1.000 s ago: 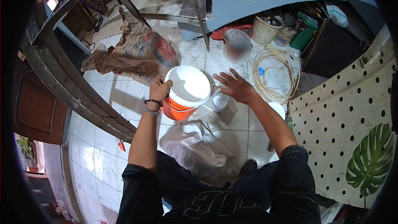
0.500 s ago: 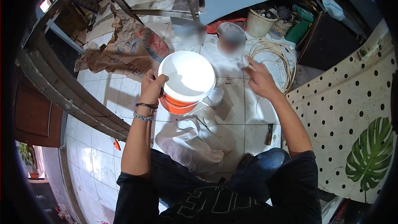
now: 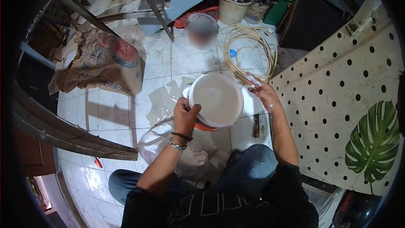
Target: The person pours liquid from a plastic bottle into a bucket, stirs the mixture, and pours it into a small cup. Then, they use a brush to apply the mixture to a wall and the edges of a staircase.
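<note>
The left hand (image 3: 185,116) has its grip clenched on the near rim of the white bucket (image 3: 216,99), low over the tiled floor (image 3: 114,114) before the knees; the right hand (image 3: 265,96) hovers released beside it; likely mid-carry, so steadying calls for a second hold on the far rim.

The white tiled floor (image 3: 114,114) carries a crumpled cement sack (image 3: 99,61) well left of the left fingers (image 3: 185,106), which clasp a bucket (image 3: 216,99). A white cloth (image 3: 185,160) lies below them. A coiled hose (image 3: 249,50) lies just beyond the right fingers (image 3: 254,81), with a white lid (image 3: 252,103) beneath them.
</note>
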`<state>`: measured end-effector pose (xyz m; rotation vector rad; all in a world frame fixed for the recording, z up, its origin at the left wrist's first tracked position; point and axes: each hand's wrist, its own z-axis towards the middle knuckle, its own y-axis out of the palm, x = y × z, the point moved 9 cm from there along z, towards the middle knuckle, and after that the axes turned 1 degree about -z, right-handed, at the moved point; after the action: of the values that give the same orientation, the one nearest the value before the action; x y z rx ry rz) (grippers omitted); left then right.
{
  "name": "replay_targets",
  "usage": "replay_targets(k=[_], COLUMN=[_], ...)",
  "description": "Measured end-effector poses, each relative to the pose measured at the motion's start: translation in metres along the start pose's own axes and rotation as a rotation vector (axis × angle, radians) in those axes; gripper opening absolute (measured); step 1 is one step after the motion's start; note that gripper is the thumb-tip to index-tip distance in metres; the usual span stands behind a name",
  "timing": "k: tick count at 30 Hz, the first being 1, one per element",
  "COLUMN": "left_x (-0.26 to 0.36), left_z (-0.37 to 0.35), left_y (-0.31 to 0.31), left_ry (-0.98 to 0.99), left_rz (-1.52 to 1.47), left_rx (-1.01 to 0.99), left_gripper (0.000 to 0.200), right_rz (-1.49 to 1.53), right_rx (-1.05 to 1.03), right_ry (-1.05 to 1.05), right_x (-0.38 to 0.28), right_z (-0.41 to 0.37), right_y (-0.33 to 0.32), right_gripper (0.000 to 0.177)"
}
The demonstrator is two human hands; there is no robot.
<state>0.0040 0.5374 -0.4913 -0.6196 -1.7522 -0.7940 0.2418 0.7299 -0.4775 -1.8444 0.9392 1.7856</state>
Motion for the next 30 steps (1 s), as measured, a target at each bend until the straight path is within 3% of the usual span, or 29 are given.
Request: replay_targets(k=[2, 5, 6, 9, 10, 13, 14, 17, 18, 21, 22, 23, 24, 26, 28, 30], left_x=[-0.04, -0.095, -0.103, -0.118, -0.13, -0.158, -0.146, -0.14, -0.147, -0.156, -0.16, -0.159, -0.159, -0.158, -0.153, -0.153], left_z=[-0.004, -0.002, -0.005, -0.012, -0.012, -0.006, -0.01, -0.01, -0.005, 0.003, 0.005, 0.007, 0.008, 0.008, 0.009, 0.005], left_y=[0.009, 0.01, 0.012, 0.018, 0.013, 0.002, 0.008, 0.006, 0.004, -0.01, -0.014, -0.014, -0.015, -0.018, -0.021, -0.027], left_ry=[-0.037, -0.024, -0.072, -0.17, -0.212, -0.162, -0.193, -0.267, -0.193, -0.148, -0.177, -0.166, -0.156, -0.148, -0.147, -0.238], left_rz=[-0.047, 0.014, 0.054, -0.04, -0.009, 0.098, -0.013, -0.04, -0.033, 0.009, 0.025, 0.016, 0.009, 0.052, 0.149, 0.144], left_rx=[0.046, 0.041, 0.041, 0.028, 0.022, -0.037, -0.033, -0.065, -0.069, -0.081, -0.085, -0.108, -0.13, -0.185, -0.246, -0.265], left_gripper=[0.019, 0.019, 0.02, 0.021, 0.021, 0.021, 0.021, 0.02, 0.018, 0.019, 0.021, 0.021, 0.022, 0.022, 0.022, 0.022], right_rz=[-0.066, -0.542, -0.568, -1.118, -1.162, -1.238, -1.224, -1.659, -1.773, -1.598, -1.393, -1.153, -1.106, -1.242, -1.364, -1.431], right_rx=[0.081, 0.086, 0.049, -0.038, -0.014, 0.034, 0.14, 0.301, 0.192, 0.091, 0.215, 0.434, 0.526, 0.455, 0.384, 0.33], right_ry=[0.03, -0.001, 0.016, -0.075, 0.023, -0.093, -0.114, -0.107, -0.177, -0.196, -0.057, -0.162, 0.06, 0.355, 0.322, 0.481], right_x=[0.011, 0.043, 0.048, 0.059, 0.068, 0.088, 0.084, 0.063, 0.079, 0.079, 0.097, 0.088, 0.114, 0.141, 0.179, 0.192], right_z=[-0.017, -0.04, -0.046, -0.067, -0.076, -0.109, -0.114, -0.092, -0.088, -0.089, -0.088, -0.084, -0.076, -0.042, -0.003, 0.021], right_y=[-0.013, -0.021, -0.011, 0.015, 0.011, -0.007, -0.011, 0.015, 0.021, 0.003, -0.037, -0.061, -0.096, -0.128, -0.164, -0.179], right_gripper=[0.073, 0.074, 0.075, 0.07, 0.072, 0.075, 0.068, 0.047, 0.04, 0.05, 0.055, 0.055, 0.055, 0.054, 0.052, 0.053])
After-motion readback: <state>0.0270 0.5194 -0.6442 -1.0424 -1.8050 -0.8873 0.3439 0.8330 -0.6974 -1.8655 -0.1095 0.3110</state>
